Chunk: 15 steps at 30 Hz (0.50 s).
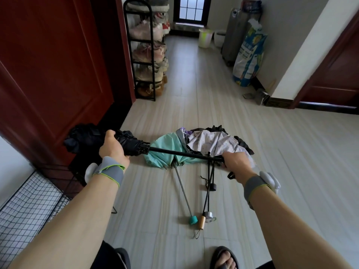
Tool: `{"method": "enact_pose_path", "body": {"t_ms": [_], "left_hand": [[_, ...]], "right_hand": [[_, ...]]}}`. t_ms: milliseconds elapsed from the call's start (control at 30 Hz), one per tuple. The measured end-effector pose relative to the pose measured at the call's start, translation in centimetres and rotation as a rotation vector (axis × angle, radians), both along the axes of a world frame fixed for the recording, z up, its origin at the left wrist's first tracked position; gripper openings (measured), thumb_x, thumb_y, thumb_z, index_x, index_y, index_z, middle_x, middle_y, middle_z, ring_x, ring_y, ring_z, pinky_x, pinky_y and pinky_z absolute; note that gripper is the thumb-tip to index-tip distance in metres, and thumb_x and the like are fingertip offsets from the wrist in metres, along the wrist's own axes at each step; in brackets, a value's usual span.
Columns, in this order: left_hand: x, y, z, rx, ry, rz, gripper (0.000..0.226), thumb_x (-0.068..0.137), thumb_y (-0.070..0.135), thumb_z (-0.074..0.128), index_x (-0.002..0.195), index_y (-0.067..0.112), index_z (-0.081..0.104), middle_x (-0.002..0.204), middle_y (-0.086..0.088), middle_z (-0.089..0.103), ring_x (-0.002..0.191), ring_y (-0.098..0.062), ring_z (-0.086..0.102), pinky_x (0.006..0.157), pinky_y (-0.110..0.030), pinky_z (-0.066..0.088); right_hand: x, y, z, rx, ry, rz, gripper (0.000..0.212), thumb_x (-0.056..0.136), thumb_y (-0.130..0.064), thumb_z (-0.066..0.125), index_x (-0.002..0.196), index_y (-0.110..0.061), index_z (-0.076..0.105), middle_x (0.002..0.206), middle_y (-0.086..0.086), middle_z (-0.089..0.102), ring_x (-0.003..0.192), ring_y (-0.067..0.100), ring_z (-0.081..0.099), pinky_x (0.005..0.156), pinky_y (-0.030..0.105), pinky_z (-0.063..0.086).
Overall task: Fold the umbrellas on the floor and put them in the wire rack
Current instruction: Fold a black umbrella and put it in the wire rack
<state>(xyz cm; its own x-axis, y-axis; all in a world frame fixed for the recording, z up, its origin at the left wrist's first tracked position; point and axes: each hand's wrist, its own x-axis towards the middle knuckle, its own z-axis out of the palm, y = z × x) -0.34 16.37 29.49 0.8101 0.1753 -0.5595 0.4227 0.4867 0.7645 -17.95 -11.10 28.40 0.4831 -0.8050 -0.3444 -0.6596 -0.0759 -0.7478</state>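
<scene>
I see a grey, lime-edged left wrist strap (108, 172) and right wrist strap (254, 186), each bearing a white pod (271, 180), plus a dark sandal (223, 257).

I logged a home hallway: stocked shoe rack (153, 55), red door (48, 65), tiled floor (194, 94), bucket (206, 37).

Handle end of black umbrella (85, 138) hidden inside right hand (236, 162). Fingertips of left hand (112, 150) out of sight under the canopy. Below left hand, wire rack (25, 208) cut by frame edge. Beyond right hand, umbrella pile (209, 142): count unclear.
</scene>
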Motion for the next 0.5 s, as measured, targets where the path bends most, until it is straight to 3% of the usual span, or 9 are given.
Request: {"method": "enact_pose_path", "body": {"t_ms": [67, 167, 233, 333, 400, 500], "left_hand": [[-0.1, -0.2, 0.2, 0.006, -0.016, -0.011, 0.03, 0.091, 0.035, 0.063, 0.113, 0.017, 0.054, 0.1, -0.002, 0.06, 0.082, -0.021, 0.062, 0.077, -0.037, 0.054], [-0.4, -0.7, 0.6, -0.042, -0.018, -0.031, 0.028, 0.09, 0.036, 0.062, 0.111, 0.018, 0.058, 0.103, -0.003, 0.066, 0.088, -0.024, 0.067, 0.073, -0.036, 0.057], [-0.7, -0.9, 0.4, -0.071, -0.002, -0.035, 0.03, 0.09, 0.038, 0.062, 0.113, 0.018, 0.06, 0.11, -0.005, 0.069, 0.092, -0.025, 0.069, 0.074, -0.037, 0.058], [-1.1, -1.3, 0.2, -0.053, 0.003, -0.025, 0.033, 0.09, 0.037, 0.062, 0.114, 0.015, 0.061, 0.108, -0.005, 0.068, 0.092, -0.027, 0.069, 0.07, -0.036, 0.057], [-1.3, -1.7, 0.4, -0.046, -0.015, -0.023, 0.023, 0.09, 0.035, 0.063, 0.1, 0.015, 0.061, 0.098, -0.005, 0.067, 0.086, -0.027, 0.068, 0.071, -0.037, 0.056], [-1.7, -2.3, 0.9, -0.086, -0.022, -0.031, 0.016, 0.092, 0.033, 0.062, 0.086, 0.018, 0.057, 0.09, -0.004, 0.066, 0.08, -0.025, 0.066, 0.072, -0.036, 0.056]], "right_hand": [[-0.3, 0.2, -0.3, 0.057, 0.035, 0.022, 0.024, 0.09, -0.019, 0.052, 0.069, -0.008, 0.056, 0.053, 0.002, 0.056, 0.048, 0.021, 0.047, 0.045, 0.023, 0.035], [0.1, 0.9, 0.7, -0.206, -0.271, -0.125, 0.024, 0.093, -0.022, 0.052, 0.073, -0.009, 0.054, 0.061, 0.001, 0.049, 0.059, 0.022, 0.044, 0.053, 0.029, 0.033], [0.4, 1.1, 1.5, -0.24, -0.399, -0.223, 0.023, 0.096, -0.023, 0.052, 0.084, -0.004, 0.06, 0.068, 0.003, 0.052, 0.06, 0.018, 0.044, 0.055, 0.029, 0.035], [0.1, 1.0, 1.4, -0.06, -0.176, -0.11, 0.026, 0.094, -0.022, 0.05, 0.081, -0.003, 0.062, 0.075, 0.008, 0.062, 0.062, 0.022, 0.049, 0.055, 0.03, 0.036], [-0.3, 0.9, 0.9, 0.005, -0.03, -0.015, 0.025, 0.092, -0.02, 0.049, 0.075, -0.006, 0.061, 0.073, 0.007, 0.065, 0.062, 0.022, 0.052, 0.054, 0.029, 0.036], [0.0, 1.4, 0.9, -0.125, -0.211, -0.046, 0.022, 0.093, -0.02, 0.049, 0.075, -0.009, 0.056, 0.071, 0.007, 0.062, 0.066, 0.025, 0.052, 0.056, 0.03, 0.037]]}}
